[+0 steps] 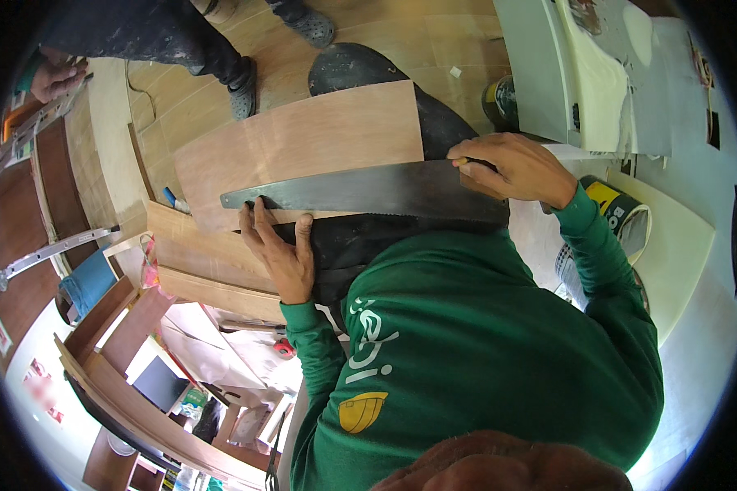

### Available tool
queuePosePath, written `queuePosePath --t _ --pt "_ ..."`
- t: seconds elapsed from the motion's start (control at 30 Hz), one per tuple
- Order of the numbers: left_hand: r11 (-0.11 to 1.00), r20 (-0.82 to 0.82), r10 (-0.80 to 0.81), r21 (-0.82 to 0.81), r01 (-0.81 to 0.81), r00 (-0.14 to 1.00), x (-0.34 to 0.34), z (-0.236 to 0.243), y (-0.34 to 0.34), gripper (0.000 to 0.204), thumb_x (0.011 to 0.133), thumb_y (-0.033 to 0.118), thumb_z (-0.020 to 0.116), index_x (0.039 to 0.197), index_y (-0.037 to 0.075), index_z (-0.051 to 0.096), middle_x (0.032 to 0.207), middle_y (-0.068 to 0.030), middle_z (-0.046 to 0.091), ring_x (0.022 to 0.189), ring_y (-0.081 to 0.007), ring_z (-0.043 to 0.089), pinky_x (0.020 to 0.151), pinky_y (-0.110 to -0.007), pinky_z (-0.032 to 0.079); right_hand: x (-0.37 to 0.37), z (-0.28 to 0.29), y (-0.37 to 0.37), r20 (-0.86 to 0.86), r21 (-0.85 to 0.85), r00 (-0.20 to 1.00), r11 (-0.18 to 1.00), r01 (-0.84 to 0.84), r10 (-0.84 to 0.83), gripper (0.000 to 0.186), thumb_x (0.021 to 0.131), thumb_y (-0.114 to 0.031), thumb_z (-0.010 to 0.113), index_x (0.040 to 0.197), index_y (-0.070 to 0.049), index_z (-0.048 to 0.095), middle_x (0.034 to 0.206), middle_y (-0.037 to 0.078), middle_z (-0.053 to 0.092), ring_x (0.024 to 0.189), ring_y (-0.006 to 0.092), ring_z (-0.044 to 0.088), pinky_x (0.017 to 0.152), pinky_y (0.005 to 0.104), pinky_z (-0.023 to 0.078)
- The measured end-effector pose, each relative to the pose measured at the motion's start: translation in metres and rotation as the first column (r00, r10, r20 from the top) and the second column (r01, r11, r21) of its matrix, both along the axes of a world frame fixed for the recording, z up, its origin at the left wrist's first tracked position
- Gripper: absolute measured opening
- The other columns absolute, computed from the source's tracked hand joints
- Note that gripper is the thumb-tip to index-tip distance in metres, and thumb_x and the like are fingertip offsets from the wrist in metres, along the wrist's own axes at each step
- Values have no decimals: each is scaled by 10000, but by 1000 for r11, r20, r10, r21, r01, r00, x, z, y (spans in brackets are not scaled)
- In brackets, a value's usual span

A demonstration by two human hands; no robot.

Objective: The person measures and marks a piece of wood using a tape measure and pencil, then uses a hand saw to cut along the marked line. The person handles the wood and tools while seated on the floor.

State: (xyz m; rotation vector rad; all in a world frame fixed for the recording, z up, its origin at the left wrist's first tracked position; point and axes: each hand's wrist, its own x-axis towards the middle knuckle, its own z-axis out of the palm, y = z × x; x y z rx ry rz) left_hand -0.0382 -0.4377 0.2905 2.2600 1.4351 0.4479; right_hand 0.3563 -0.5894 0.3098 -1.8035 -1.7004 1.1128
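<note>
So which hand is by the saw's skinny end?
The left hand: it touches the narrow end of the saw; the right hand is at the wide end.

Green top (483, 319) with long sleeves (591, 233), white print (372, 340) and a yellow emblem (363, 412) (domed, like a hard hat); dark trousers (344, 245); left hand (285, 255) and right hand (516, 168) bare.

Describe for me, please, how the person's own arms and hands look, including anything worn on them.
The left hand and right hand wear no gloves. The left sleeve and right sleeve are long, green and plain-looking, each ending near the wrist. The green top also bears white lettering and a yellow emblem.
</note>
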Motion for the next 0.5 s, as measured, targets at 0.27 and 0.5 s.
queuePosePath --t 0.27,0.5 --pt "999 -21 0 -47 -1 1000 -24 3 -1 875 1048 559 728 1646 -8 435 1689 -340 331 1569 -508 357 1284 -587 312 -17 -4 -5 -17 60 999 997 -42 43 254 1082 -262 636 1266 -108 722 1110 155 805 997 409 748 865 521 581" --pt "999 -2 14 -31 -14 1000 -9 3 -5 921 1058 584 702 1666 -31 386 1693 -351 310 1569 -526 345 1288 -590 307 -10 -8 -10 -35 136 999 990 -20 25 267 1088 -253 624 1290 -111 726 1126 162 802 992 420 739 879 504 581"
